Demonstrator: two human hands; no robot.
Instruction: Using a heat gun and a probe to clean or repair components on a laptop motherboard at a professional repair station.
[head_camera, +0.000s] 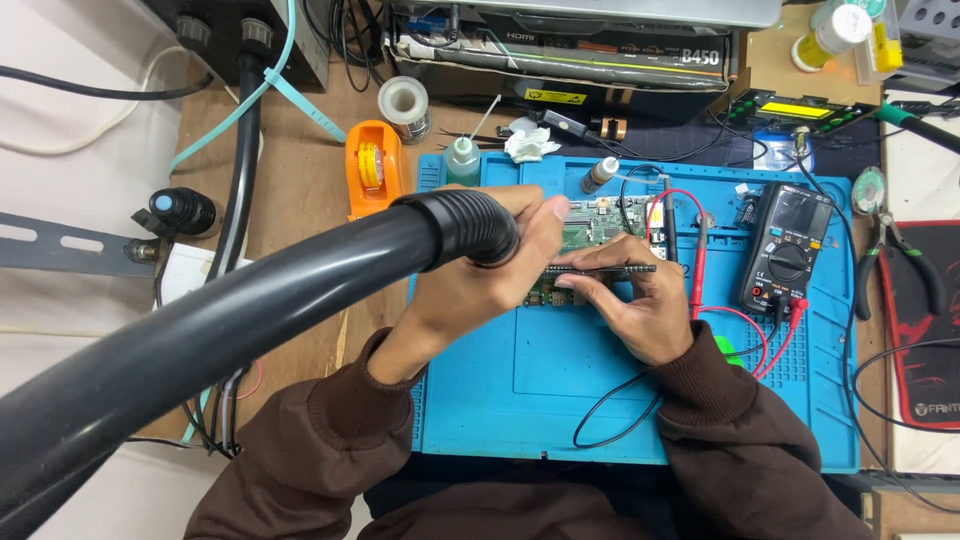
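**Hose crowds the circuit board**

The left hand (480, 275) grips the ribbed end of a thick black hose (300, 290), fingers wrapped around it, just above the green circuit board (590, 235) lying on the blue mat (560, 380). The right hand (640, 305) pinches a long black pin strip (600, 269) between thumb and fingers, held level over the board's near edge.

The smooth, heavy hose could swing and knock the strip askew, I judge, or hide the pins from view. The thin strip may tilt or slip in so light a pinch. Red and black leads from the meter (788, 250) trail close by and could snag a sleeve. The mat is soft and gridded, on a wooden table (300, 180).
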